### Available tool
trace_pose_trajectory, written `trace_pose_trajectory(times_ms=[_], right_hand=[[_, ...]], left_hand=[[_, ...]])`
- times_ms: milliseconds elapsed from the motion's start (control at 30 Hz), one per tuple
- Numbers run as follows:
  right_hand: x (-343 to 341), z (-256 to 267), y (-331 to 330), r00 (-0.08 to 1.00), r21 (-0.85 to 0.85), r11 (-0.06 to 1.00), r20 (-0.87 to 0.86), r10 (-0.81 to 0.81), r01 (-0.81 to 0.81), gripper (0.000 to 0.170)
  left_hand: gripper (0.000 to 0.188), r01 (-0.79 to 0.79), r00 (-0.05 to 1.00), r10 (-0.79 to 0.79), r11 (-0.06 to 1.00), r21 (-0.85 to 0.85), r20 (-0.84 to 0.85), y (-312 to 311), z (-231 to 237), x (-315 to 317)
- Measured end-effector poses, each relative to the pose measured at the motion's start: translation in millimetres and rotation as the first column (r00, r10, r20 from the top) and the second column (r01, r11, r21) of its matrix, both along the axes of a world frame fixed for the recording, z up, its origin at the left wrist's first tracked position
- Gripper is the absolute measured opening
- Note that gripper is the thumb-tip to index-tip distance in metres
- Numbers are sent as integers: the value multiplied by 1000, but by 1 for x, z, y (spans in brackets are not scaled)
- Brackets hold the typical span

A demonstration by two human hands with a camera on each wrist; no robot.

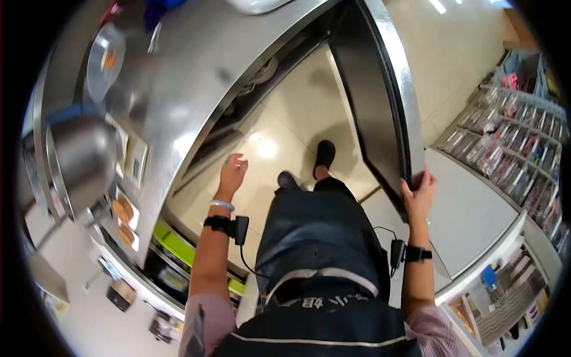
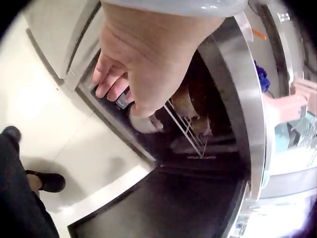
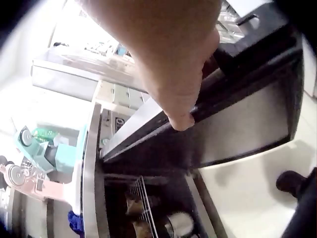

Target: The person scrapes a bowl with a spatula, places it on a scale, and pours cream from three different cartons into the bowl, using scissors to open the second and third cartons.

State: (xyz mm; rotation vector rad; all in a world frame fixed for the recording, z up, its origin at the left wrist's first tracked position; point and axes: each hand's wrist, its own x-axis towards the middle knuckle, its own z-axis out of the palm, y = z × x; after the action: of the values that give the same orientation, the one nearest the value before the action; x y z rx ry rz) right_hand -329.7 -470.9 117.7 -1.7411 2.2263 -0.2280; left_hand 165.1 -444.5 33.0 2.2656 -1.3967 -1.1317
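A dark-panelled door (image 1: pixel 372 101) with a metal edge stands open from the steel counter. The right hand (image 1: pixel 421 193) grips the door's free edge; in the right wrist view its thumb (image 3: pixel 182 122) lies on the inner side and the fingers are mostly hidden. The left hand (image 1: pixel 233 174), fingers loosely bent and holding nothing visible, is near the cabinet opening. In the left wrist view this hand (image 2: pixel 143 69) appears in front of the dark interior, where a wire rack (image 2: pixel 185 130), a pale round item (image 2: pixel 143 124) and brownish items (image 2: pixel 184 105) show.
On the steel counter (image 1: pixel 196 41) are a clear bowl (image 1: pixel 106 62) and a metal pot (image 1: pixel 86 157). To the right stand a white-topped unit (image 1: pixel 470 208) and racks of small packets (image 1: pixel 517 131). The person's shoes (image 1: pixel 325 153) are on the tiled floor (image 1: pixel 291 113).
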Motion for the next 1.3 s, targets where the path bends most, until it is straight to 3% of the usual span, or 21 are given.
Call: trace_pose_trajectory(times_ms=[100,167,200,300,433,467,500,533,567,633,667,700,767,800,900,967,1033,1067,1167,1233,1300], right_hand=[[-23,-6,-12,992,-54,991,16,-125,126,73],[-40,-13,-26,988,-170,978,-69,-135,121,75],[-47,-14,-30,988,-177,978,-89,-127,110,75],[-66,-21,-43,978,-200,973,-148,-146,115,73],[-57,-35,-68,916,-498,864,-376,-140,-72,68],[-50,-50,-65,880,-544,806,-470,-64,-232,59],[-39,-74,-74,928,-673,656,-352,123,-342,48],[-23,-95,-80,941,-619,713,-150,305,-330,42],[6,-110,-103,928,-510,787,-62,368,-347,43],[45,-184,-152,871,-463,815,160,465,-350,33],[64,-219,-178,815,-409,810,221,535,-420,32],[78,-251,-201,757,-356,798,284,589,-487,30],[106,-299,-248,652,-263,701,256,713,-663,31],[120,-323,-269,631,-269,673,233,740,-689,32],[161,-378,-325,614,-257,614,92,784,-746,28],[187,-418,-355,548,-234,528,-22,836,-816,24],[213,-428,-385,561,-163,563,63,826,-810,31],[227,-439,-400,552,-155,557,76,830,-816,31],[262,-452,-433,569,-118,572,60,820,-812,30],[287,-447,-450,579,-98,580,39,814,-809,29],[308,-438,-465,609,-139,629,161,777,-765,29]], left_hand=[[39,87,995,-90,994,72,40,-23,-25,-7],[43,43,995,-60,978,205,79,-39,-43,-10],[48,58,997,-67,981,187,42,-32,-68,4],[51,40,995,-58,980,192,87,-56,-71,2],[55,39,988,-66,980,194,138,-85,-110,23],[56,1,992,-25,982,191,123,-93,-113,23],[57,-36,994,16,981,188,108,-100,-122,25],[62,-110,993,102,986,129,67,-105,-136,31],[62,-109,992,101,987,122,72,-112,-154,39],[66,-146,945,157,987,-59,286,-130,-201,52],[70,-275,917,285,959,-73,279,-143,-219,59],[70,-280,913,293,956,-87,283,-154,-236,60],[74,-493,766,508,857,-147,394,-174,-262,58],[76,-561,752,594,804,-196,286,-181,-269,53],[77,-514,724,588,809,-285,362,-172,-323,89],[72,-524,663,593,803,-283,457,-177,-318,72],[66,-510,786,604,753,-415,131,-183,-300,47],[61,-428,861,508,734,-527,9,-175,-316,63],[59,-457,846,533,739,-495,17,-179,-309,53],[55,-450,827,549,776,-443,122,-181,-310,52],[53,-376,845,503,800,-468,180,-173,-317,62]])
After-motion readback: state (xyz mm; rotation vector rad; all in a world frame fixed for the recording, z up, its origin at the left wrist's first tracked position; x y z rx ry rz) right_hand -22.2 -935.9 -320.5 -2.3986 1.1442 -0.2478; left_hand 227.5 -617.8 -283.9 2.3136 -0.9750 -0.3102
